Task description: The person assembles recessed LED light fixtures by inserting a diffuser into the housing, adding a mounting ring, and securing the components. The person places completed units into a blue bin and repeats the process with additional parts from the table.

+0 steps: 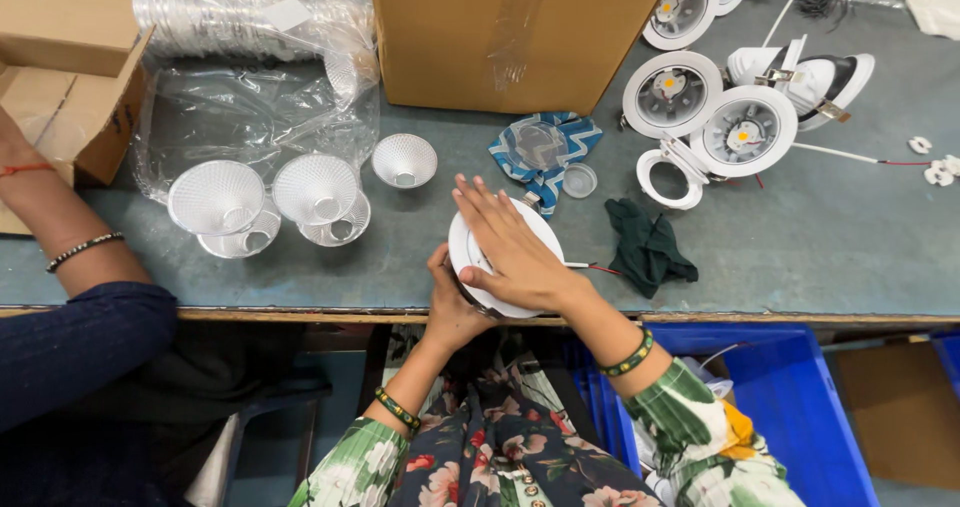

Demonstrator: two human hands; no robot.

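Note:
My right hand (510,247) lies flat across the face of a round white downlight (462,242) at the front edge of the bench. My left hand (450,302) grips the same light from below and the left side. A thin red and white wire (585,266) runs out of the light to the right. Just beyond my fingers lie a blue patterned cloth (545,162) and a small clear round lens (579,180).
Silvery reflector cups (315,189) stand left of the light beside a plastic bag (250,77) holding more. A large cardboard box (510,32) sits behind. Several white downlights (745,132) lie at right, a dark green rag (645,247) nearer. Another person's arm (60,237) rests at left. Blue bin (780,407) below.

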